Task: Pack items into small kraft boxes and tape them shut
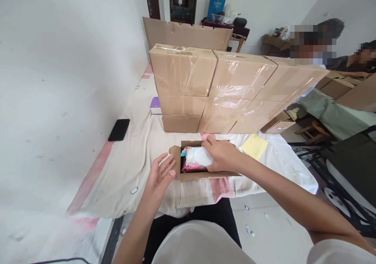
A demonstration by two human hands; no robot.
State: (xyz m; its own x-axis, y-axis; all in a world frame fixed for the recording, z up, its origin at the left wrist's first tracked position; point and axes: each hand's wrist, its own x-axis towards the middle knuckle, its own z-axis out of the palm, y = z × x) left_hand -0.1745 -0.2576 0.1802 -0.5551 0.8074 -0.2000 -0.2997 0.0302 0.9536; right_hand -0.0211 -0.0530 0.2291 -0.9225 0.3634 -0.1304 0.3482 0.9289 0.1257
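An open cardboard box [196,176] rests on the cloth-covered table in front of me. Inside it lies a soft pink, white and teal pack, which looks like wet wipes [194,160], with a white oval lid on top. My right hand [219,154] reaches in from the right and grips the pack's right end; its fingertips are partly hidden. At the box's left end, my left hand [161,174] has its fingers apart beside the raised flap [175,158] and holds nothing. The right part of the box is covered by my right hand and forearm.
Taped cardboard boxes [205,87] form a wall behind the open box. A black phone [119,130] lies at left, a purple-and-white box [155,105] near the wall of boxes. Yellow paper [255,146] lies at right. Two people sit beyond.
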